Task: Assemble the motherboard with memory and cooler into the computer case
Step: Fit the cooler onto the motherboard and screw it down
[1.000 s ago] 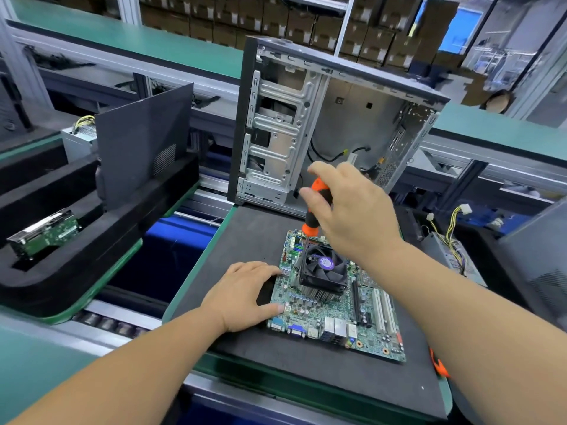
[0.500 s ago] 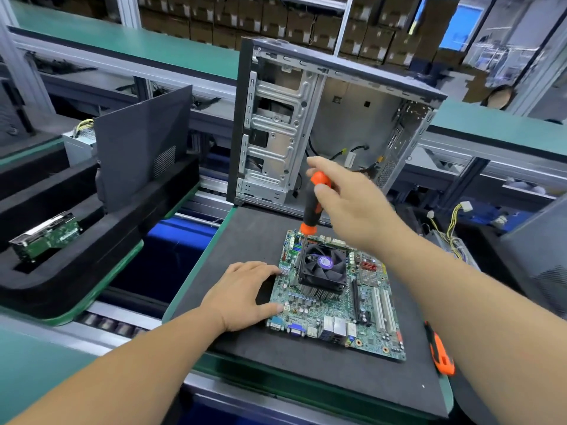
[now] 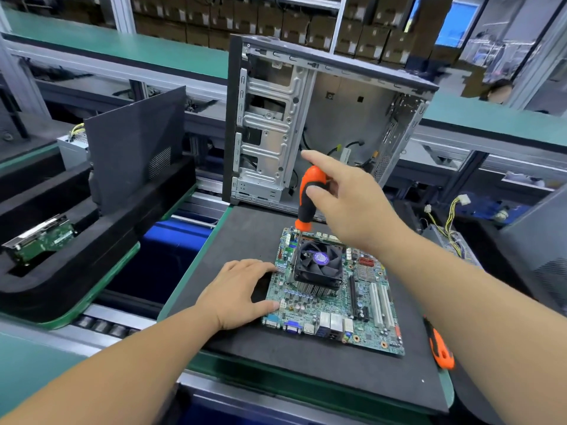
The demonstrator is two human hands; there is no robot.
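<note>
The right grip is closed only partly: the thumb is pressed against the orange-and-black handle of a screwdriver just above the frame's centre, while the index finger is stretched out straight towards the upper left; the remaining fingers are hidden behind the hand, so how they lie on the handle cannot be told. The screwdriver is held nearly upright, and its shaft is brought down at the left edge of the cooler, whose black fan is seen on top of a finned heat sink. The cooler is seated on the green motherboard, which lies flat on a dark foam mat covering the desk in the lower centre of the frame. The left grip is spread open and laid flat on the mat, with its thumb and fingertips touching the motherboard's left edge. The open computer case is stood upright behind the mat, in the upper centre. A second orange-handled tool lies on the mat at the lower right, beside the right forearm.
</note>
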